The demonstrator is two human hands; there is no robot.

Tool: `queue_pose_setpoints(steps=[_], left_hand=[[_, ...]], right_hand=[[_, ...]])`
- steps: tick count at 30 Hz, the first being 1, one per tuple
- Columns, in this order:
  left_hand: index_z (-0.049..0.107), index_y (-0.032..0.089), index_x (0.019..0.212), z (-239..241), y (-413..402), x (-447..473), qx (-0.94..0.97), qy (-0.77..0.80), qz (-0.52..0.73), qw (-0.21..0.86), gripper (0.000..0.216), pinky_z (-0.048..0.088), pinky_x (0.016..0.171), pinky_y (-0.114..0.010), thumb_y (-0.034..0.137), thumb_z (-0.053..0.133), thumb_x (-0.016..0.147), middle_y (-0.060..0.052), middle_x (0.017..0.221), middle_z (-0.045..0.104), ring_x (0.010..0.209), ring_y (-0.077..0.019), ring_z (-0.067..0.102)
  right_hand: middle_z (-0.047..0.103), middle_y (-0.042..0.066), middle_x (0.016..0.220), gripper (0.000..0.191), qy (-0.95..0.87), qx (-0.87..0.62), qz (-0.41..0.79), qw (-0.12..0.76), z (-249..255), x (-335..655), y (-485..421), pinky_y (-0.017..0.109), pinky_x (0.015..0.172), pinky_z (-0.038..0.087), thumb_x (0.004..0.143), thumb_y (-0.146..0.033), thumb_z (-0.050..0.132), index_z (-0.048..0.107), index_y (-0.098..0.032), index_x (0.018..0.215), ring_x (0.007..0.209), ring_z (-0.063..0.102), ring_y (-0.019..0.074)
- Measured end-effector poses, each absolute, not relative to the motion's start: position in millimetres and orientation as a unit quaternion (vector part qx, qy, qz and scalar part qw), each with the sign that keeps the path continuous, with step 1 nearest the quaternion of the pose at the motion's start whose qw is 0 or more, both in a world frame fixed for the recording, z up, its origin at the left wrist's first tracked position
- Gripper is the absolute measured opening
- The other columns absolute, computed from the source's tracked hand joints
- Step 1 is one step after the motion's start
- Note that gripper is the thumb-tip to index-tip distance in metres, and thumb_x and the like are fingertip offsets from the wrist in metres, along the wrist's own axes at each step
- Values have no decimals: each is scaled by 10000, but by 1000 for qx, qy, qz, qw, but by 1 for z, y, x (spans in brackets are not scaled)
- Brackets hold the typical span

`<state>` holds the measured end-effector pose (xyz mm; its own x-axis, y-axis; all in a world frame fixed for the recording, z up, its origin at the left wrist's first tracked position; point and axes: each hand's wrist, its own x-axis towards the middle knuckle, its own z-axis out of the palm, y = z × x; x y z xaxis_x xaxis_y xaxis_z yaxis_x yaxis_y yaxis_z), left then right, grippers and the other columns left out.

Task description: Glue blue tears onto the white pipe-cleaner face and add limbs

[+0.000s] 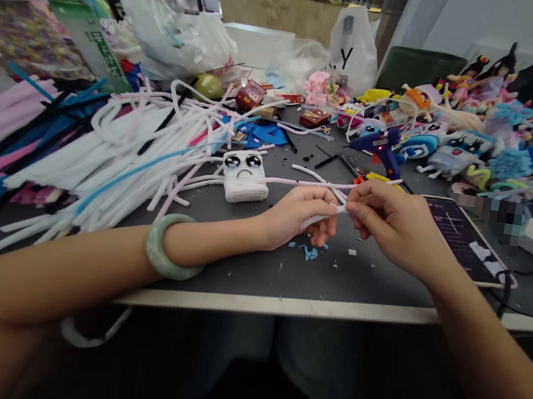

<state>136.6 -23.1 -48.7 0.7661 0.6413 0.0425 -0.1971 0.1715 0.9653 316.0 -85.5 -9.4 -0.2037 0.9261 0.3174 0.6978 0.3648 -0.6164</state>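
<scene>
My left hand (300, 217) and my right hand (384, 222) meet over the dark table (284, 276), both pinched closed on white pipe cleaners (322, 183) that cross between the fingertips. A pale green bangle (165, 245) sits on my left wrist. Just behind my left hand stands a small white wrapped figure (244, 176) with cartoon eyes. Blue fluff scraps (309, 252) lie under my hands.
A big heap of white, pink and blue pipe cleaners (103, 146) covers the left side. A blue glue gun (381, 147) stands behind my hands, a tablet (463, 237) lies at the right. Plush figures and dolls (484, 133) crowd the far right; plastic bags (182, 31) sit behind.
</scene>
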Motion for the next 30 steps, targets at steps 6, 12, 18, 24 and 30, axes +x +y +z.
queue_pose_setpoints(steps=[6,12,18,24,30], left_hand=[[551,156,794,-50,-22,135,584,184,278,740,185,435,449,-193,308,652,818,13,623,650,441,-81,583],[563,161,855,-52,-22,135,588,172,287,736,172,424,439,-177,284,673,808,27,626,650,449,-75,586],[514,181,866,-52,-22,136,583,176,309,731,185,426,454,-175,239,678,800,32,644,662,461,-74,599],[541,154,825,-53,-21,137,576,174,313,735,215,443,467,-187,264,721,785,21,678,656,483,-74,610],[554,154,843,-53,-22,137,571,168,324,735,302,501,530,-213,321,789,752,23,684,654,533,-87,626]], right_hand=[[594,-36,612,105,-759,-533,182,327,-9,315,-86,312,627,424,942,-295,548,586,-223,876,550,585,152],[627,-37,619,105,-760,-533,178,325,-8,315,-86,296,621,434,934,-306,581,625,-221,890,553,603,142],[651,-34,614,111,-768,-535,157,315,-4,315,-87,279,581,406,901,-318,632,652,-236,828,551,591,137],[689,-6,699,110,-763,-538,178,313,-4,315,-89,303,643,458,922,-314,589,605,-228,857,641,650,165],[698,1,715,94,-765,-526,196,315,-4,313,-88,309,650,504,960,-264,497,508,-247,868,683,696,182]])
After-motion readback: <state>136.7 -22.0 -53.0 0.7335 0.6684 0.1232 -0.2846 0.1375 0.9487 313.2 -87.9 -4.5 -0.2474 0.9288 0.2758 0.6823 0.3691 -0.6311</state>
